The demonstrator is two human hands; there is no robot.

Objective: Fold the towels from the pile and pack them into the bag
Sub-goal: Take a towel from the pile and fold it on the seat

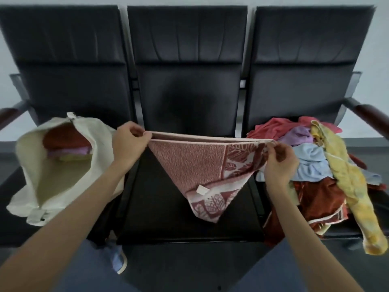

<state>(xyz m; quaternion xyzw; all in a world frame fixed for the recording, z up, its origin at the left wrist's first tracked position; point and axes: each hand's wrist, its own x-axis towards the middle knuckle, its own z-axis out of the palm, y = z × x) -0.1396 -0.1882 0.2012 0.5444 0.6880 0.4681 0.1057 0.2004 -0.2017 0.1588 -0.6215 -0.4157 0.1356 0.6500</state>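
A pink patterned towel (202, 165) is held stretched over the middle seat (168, 207) of a row of three black chairs. Its left top corner is pinched by the left hand (128, 142) between thumb and curled fingers, and its right top corner is pinched in the same way by the right hand (280, 163). The top edge is pulled taut between the two hands, with two layers seen along it, and the rest hangs down to a point near the front of the seat. A small white label (201, 190) is seen low on the hanging part.

On the left seat a cream cloth bag (63, 165) lies open, just beside the left hand; folded towels in red, purple and yellow are seen inside it. On the right seat a loose pile of towels (320, 165) is heaped, touching the right hand's side, with red, purple, light blue, yellow and dark red pieces.
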